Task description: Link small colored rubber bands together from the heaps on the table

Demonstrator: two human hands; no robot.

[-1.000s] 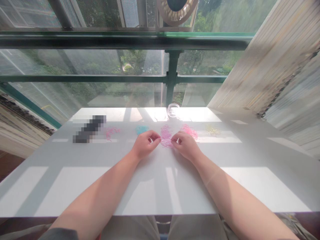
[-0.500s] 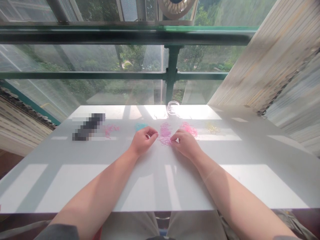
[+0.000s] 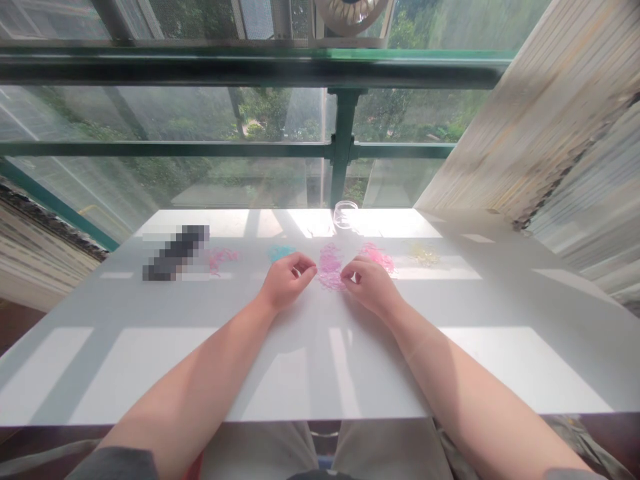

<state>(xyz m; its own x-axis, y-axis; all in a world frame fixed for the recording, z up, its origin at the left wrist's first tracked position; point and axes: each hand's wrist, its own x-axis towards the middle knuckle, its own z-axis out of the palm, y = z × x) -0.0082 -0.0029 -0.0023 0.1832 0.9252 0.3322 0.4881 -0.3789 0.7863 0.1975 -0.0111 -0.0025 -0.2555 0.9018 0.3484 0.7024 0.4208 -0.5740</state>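
Note:
A pile of thin purple pieces (image 3: 331,267), looking like small rubber bands, lies between my hands. My left hand (image 3: 289,280) rests on the table left of it, thumb and index tips brought together; anything between them is too small to make out. At the pile's right edge is my right hand (image 3: 373,285), its fingers pinched against the purple pieces. What that pinch holds is hidden. A blue pile (image 3: 281,253) shows just behind my left hand, and a bright pink pile (image 3: 379,256) is partly covered by my right.
Farther left lies a loose pink pile (image 3: 221,259) beside a dark pixelated object (image 3: 176,253). A pale yellow pile (image 3: 424,254) is at the right. A clear round container (image 3: 345,215) stands at the back of the white table (image 3: 165,373), by the window. Curtains (image 3: 500,107) hang at the sides.
Both hands keep nearly the same pose and place. The view has shifted very slightly; the piles and container stay where they were.

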